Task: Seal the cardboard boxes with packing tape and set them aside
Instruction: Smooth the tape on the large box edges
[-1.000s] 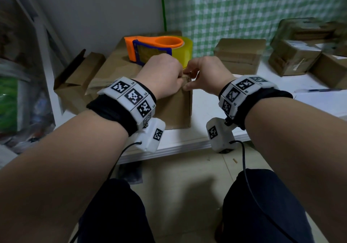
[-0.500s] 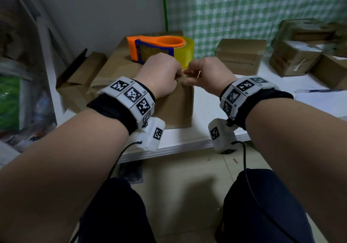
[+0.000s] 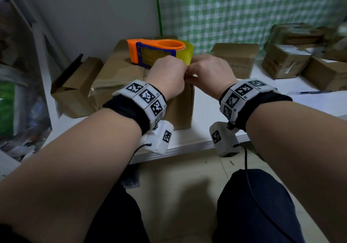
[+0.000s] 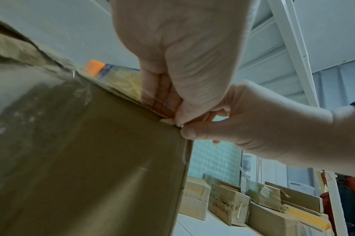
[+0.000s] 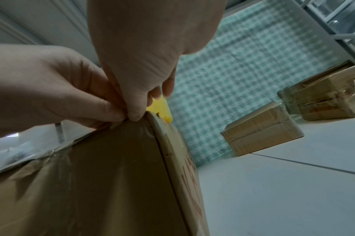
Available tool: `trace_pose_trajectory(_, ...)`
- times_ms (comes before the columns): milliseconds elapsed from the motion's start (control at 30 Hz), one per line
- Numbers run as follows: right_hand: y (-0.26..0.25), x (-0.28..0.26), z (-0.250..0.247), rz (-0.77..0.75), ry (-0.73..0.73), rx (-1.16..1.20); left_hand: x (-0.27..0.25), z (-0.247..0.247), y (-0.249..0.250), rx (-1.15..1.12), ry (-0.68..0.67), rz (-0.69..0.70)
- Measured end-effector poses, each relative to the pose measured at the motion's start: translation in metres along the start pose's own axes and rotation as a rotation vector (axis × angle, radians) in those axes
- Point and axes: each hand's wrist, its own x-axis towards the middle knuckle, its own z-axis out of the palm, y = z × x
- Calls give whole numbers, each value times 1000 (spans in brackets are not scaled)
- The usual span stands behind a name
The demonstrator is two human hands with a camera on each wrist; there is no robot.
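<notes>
A white table [image 3: 216, 111] runs along a wall with green checked paper [image 3: 262, 11]. A big brown cardboard box [image 3: 116, 73] sits on the table at the left, right in front of the person. Shiny clear tape is stuck on its top and side. On top of the box lies an orange tape dispenser [image 3: 155, 52] with a yellow roll of packing tape [image 3: 185, 54]. Smaller taped boxes [image 3: 285, 64] sit far off on the right side of the table. The left hand [image 3: 165, 75] and the right hand [image 3: 208, 73] meet at the box's near right top corner. Both have their fingers curled, and thumb and fingertips pinch something small right at that corner. I think it is a bit of tape, but I cannot tell for sure.
</notes>
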Motion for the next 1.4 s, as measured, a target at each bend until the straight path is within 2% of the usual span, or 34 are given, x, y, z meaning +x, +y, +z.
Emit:
trace_pose_trajectory(200,8,-8,-2,17,13,-91,8,1,10,-42,-19,-22)
trace_pose_trajectory(333,-5,-5,-3,0,13,-128,-2,1,-12,-151,-82,0)
trace_pose_trajectory(433,-14,-2,-7,1,-32,-181,-24,-6,-39,-246,-35,-5)
trace_pose_trajectory(567,-21,-2,-11,11,-24,-188,-56,-17,-94,-210,74,-231)
trace_pose_trajectory(667,-38,3,-14,-42,-4,-194,-77,-17,-134,-232,31,-459)
trace_pose_trajectory(800,-66,14,-15,-109,-3,-213,-91,-14,-145,-550,-108,-648)
trace_pose_trajectory(867,-79,20,-12,-137,-34,-198,-92,-16,-142,-729,-80,-760)
trace_pose_trajectory(933,-92,25,-6,-148,-72,-172,-94,-19,-141,-858,-80,-807)
trace_pose_trajectory(1067,-113,33,4,-165,-127,-137,-102,-22,-141,-1012,-189,-740)
trace_pose_trajectory(1200,-132,39,17,-249,-177,-183,-114,-18,-142,-907,-265,-553)
trace_pose_trajectory(1400,-139,47,26,-225,-90,-173,-121,-5,-151,-677,-241,-365)
